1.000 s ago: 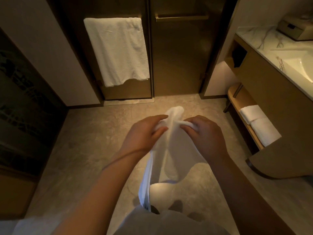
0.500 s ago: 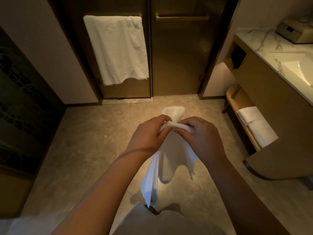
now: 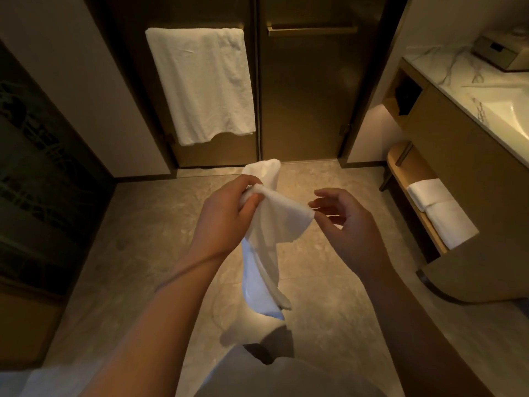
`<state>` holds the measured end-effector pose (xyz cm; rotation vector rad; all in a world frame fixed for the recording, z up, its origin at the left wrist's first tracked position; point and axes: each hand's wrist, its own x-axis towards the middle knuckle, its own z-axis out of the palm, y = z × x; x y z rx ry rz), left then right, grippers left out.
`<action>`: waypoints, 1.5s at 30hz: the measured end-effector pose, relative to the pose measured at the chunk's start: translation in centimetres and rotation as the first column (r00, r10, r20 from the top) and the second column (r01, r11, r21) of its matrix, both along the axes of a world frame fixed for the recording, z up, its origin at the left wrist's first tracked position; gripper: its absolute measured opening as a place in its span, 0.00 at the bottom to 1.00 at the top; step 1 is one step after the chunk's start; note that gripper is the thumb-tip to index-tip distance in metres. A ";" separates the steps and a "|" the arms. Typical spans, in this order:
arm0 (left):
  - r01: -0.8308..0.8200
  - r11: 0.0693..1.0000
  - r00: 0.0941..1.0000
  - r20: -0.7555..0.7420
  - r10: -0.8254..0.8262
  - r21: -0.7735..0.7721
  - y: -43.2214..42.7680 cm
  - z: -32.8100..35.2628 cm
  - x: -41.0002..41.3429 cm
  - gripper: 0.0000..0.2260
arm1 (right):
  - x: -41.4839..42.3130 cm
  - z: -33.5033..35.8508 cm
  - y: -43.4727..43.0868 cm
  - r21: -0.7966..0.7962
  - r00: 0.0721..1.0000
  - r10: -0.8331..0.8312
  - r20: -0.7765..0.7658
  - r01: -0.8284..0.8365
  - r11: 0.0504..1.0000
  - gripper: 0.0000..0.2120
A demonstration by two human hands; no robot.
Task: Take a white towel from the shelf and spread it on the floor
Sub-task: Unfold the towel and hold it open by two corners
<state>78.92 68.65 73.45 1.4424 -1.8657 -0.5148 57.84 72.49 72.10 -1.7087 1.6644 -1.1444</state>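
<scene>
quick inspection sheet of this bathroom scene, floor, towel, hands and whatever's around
surface: tiled floor, no towel spread on it yet
job's things: white towel bunched, hanging in the air above the floor; shelf at right holds two folded towels
clutter: box on the counter beside the sink
grippers: left hand clenched on the towel's top; right hand open, fingertips at the towel's edge, grip cannot be told
cables: nothing seen
surroundings: hung towel on a door bar; second bar bare
</scene>
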 end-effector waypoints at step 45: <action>0.005 0.986 0.830 -0.551 0.089 0.166 -3.7 0.9 10.2 0.10 | 17.1 4.0 -8.2 -0.088 0.945 0.237 0.224 -0.223 0.971 0.12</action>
